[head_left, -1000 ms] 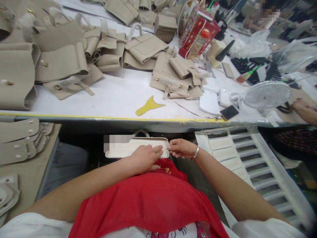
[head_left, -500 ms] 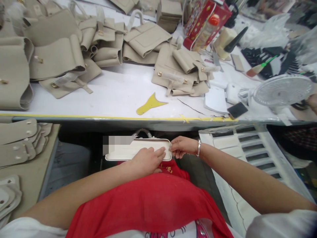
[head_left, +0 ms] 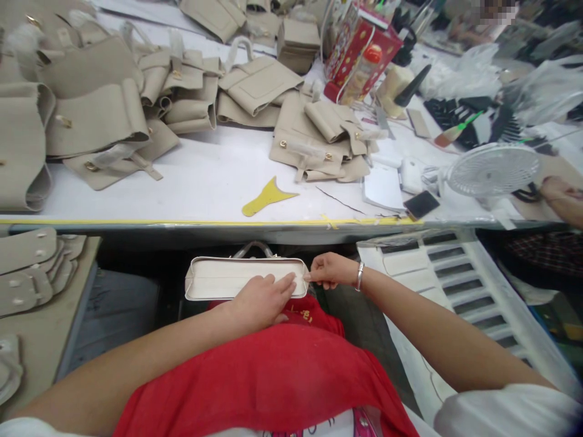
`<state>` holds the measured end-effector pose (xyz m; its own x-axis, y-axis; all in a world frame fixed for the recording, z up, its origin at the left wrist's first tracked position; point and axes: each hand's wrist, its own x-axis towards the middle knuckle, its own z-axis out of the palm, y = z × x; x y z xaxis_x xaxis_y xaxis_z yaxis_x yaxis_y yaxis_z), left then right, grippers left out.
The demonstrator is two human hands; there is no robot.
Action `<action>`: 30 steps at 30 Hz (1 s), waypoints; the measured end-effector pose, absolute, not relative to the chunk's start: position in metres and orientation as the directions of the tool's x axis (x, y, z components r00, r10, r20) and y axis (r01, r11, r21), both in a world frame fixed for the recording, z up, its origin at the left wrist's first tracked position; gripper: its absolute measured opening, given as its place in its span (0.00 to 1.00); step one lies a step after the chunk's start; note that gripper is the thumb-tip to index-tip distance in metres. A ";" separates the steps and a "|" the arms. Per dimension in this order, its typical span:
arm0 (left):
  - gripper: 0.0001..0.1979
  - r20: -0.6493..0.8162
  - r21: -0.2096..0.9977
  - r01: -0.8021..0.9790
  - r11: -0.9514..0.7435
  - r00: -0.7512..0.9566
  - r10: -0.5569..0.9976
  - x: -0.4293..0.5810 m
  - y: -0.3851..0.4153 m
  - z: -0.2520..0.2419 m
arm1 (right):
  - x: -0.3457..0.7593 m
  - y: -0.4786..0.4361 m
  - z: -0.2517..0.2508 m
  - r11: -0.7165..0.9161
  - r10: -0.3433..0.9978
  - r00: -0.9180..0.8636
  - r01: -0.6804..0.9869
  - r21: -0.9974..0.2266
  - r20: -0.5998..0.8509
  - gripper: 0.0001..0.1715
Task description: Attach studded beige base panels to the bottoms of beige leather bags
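A cream handbag [head_left: 228, 280] lies across my lap below the table edge, its long narrow side facing me. Its curved handle [head_left: 253, 247] sticks up behind it. My left hand [head_left: 266, 298] rests on the bag's right half, with fingers stretched out over the surface. At the bag's right end, my right hand [head_left: 328, 271] has its fingers curled in a pinch against the edge. Whether anything small sits between those fingertips is too fine to make out. A red apron [head_left: 268, 376] covers my lap under the bag.
Beige bag pieces [head_left: 98, 118] are heaped along the white table [head_left: 204, 182]. A yellow template [head_left: 268, 197], a phone [head_left: 421, 205] and a small fan [head_left: 494, 170] lie nearer me. A slatted white rack [head_left: 455, 273] stands at right; stacked beige parts [head_left: 31, 267] at left. Another person's hand [head_left: 565, 197] shows far right.
The view has shifted slightly, so the table things sit further left and lower. The bag's face has tipped more squarely toward me. Both hands keep their places on it.
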<state>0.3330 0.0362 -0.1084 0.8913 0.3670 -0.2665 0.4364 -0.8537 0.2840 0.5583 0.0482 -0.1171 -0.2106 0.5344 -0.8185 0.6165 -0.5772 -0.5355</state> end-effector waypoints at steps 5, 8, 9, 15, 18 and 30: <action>0.31 -0.283 0.232 0.429 -0.873 0.889 0.361 0.335 0.034 -0.104 | 0.543 0.045 -0.103 -0.496 0.568 -0.109 0.746 -0.444 -0.816 0.25; 0.31 -0.301 0.215 0.424 -0.880 0.886 0.353 0.336 0.034 -0.103 | 0.534 0.047 -0.099 -0.518 0.515 -0.122 0.744 -0.421 -0.849 0.23; 0.31 -0.306 0.217 0.426 -0.878 0.884 0.353 0.337 0.034 -0.103 | 0.533 0.048 -0.099 -0.526 0.496 -0.127 0.744 -0.413 -0.859 0.23; 0.32 -0.303 0.247 0.429 -0.869 0.886 0.352 0.335 0.034 -0.108 | 0.530 0.054 -0.104 -0.546 0.408 -0.189 0.734 -0.404 -0.893 0.21; 0.31 -0.299 0.253 0.417 -0.873 0.892 0.339 0.333 0.036 -0.110 | 0.531 0.056 -0.104 -0.571 0.390 -0.223 0.702 -0.425 -0.893 0.21; 0.32 -0.220 0.374 0.441 -0.816 0.897 0.384 0.329 0.034 -0.108 | 0.557 0.061 -0.123 -0.722 0.309 -0.437 0.470 -0.508 -0.844 0.22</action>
<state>0.3287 0.0338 -0.1078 0.8966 0.3842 -0.2202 0.4413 -0.8158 0.3737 0.5573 0.0605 -0.1231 -0.4371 0.3094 -0.8445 0.4701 -0.7219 -0.5078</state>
